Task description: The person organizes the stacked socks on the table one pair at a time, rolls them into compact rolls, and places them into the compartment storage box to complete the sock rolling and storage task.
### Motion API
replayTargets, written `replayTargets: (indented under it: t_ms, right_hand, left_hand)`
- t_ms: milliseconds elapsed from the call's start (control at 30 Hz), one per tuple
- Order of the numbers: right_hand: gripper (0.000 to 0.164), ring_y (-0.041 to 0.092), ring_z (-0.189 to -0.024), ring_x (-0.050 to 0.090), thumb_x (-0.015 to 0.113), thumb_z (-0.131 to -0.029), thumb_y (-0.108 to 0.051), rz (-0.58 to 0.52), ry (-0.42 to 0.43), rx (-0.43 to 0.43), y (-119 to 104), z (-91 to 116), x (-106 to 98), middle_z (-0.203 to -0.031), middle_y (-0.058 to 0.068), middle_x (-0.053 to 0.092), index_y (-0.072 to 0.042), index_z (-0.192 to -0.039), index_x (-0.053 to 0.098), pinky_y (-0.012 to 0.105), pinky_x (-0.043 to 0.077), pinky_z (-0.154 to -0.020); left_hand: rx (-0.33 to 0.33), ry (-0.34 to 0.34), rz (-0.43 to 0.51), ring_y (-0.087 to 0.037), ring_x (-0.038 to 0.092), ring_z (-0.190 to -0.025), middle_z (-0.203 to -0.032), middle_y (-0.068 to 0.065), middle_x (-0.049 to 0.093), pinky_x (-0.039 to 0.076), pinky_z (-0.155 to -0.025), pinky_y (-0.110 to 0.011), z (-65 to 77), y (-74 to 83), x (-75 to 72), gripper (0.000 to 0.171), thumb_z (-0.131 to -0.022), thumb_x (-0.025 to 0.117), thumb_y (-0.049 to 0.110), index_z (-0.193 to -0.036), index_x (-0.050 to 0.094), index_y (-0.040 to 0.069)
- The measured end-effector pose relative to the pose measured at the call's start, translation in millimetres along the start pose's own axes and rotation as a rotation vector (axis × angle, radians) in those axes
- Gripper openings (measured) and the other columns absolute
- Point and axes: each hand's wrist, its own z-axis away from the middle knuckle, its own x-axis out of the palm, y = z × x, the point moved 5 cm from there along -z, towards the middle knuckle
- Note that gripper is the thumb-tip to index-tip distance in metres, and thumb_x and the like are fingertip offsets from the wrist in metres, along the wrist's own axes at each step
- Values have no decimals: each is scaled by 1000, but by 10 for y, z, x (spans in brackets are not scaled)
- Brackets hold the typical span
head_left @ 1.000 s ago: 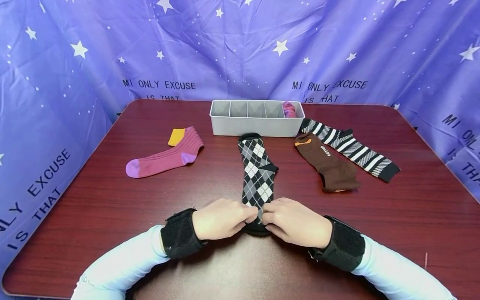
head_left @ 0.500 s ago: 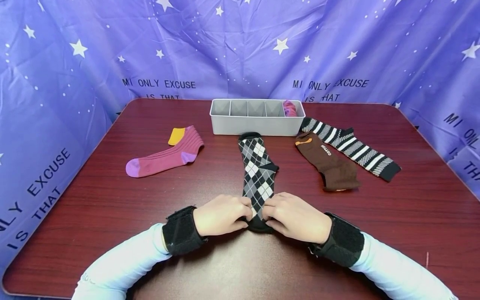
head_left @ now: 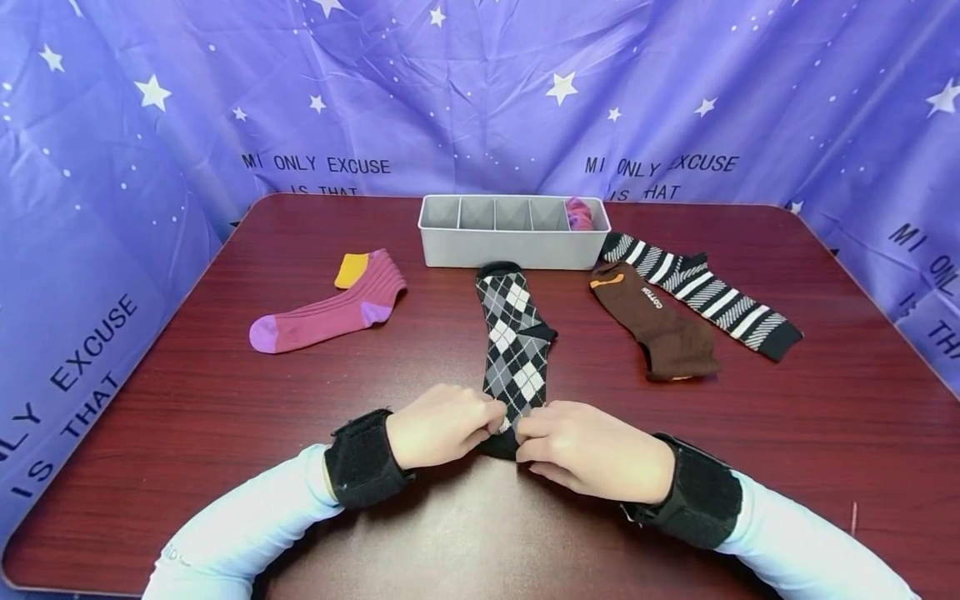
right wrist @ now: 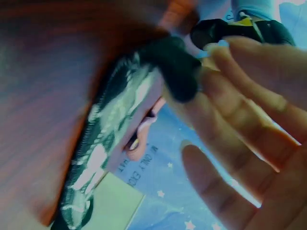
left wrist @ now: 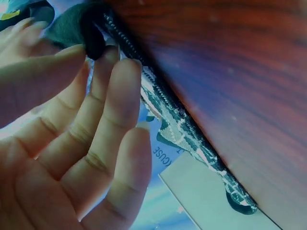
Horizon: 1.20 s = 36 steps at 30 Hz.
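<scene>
A black, grey and white argyle sock (head_left: 513, 346) lies lengthwise in front of me, its black near end (left wrist: 72, 26) raised and bent over in both wrist views. My left hand (head_left: 447, 425) pinches that end between thumb and fingers at its left side. Opposite it, my right hand (head_left: 592, 450) covers the right side of the same end. In the blurred right wrist view the dark flap (right wrist: 180, 72) lies against the right fingers (right wrist: 216, 115), the thumb a little apart; I cannot tell whether this hand grips it.
A grey divided box (head_left: 517, 248) stands beyond the sock, a rolled pink sock (head_left: 579, 214) in its rightmost compartment. Left lies a pink sock (head_left: 322, 321) with a yellow cuff. A brown sock (head_left: 663, 329) and a striped sock (head_left: 712, 296) lie right. A star-patterned curtain (head_left: 480, 92) hangs behind.
The right hand has shifted slightly toward me and now covers more of the sock's near end. The left hand stays at its side with small finger movements. Other socks and the box stay put.
</scene>
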Motion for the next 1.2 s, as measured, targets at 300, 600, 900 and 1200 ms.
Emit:
replayTargets:
  t_ms: [300, 600, 900, 1200]
  right_hand:
    - [7, 6, -65, 48, 67, -67, -18, 75, -115, 122, 125, 64, 136, -71, -10, 51, -20, -71, 63, 21, 36, -62]
    - [12, 7, -66, 49, 69, -63, -19, 72, -109, 161, 154, 48, 172, -69, -10, 50, -18, -68, 58, 23, 37, -62]
    - [14, 5, -61, 47, 61, -66, -10, 43, -84, 130, 158, 29, 155, -68, -12, 54, -16, -77, 57, 22, 35, -62]
    - [24, 4, -75, 50, 57, -73, -7, -211, -136, 163, 139, 83, 118, -84, -14, 59, -17, -94, 57, 21, 41, -71]
  left_hand:
    - [34, -12, -45, -7, 55, -63, -70, 7, 50, 42, -52, -23, -8, 54, -4, 9, -73, 61, 13, -70, 58, 21]
    - [87, -37, -2, -4, 48, -65, -73, 8, 44, 40, -56, -20, -10, 74, -52, 16, -71, 62, 10, -76, 48, 16]
    - [113, -84, -54, -7, 53, -79, -82, 7, 51, 45, -68, -23, 29, 111, -54, 18, -70, 65, 14, -86, 56, 17]
    - [48, -126, 11, -7, 54, -67, -80, 8, 55, 44, -58, -24, 34, 125, -33, 29, -67, 68, 31, -87, 52, 19]
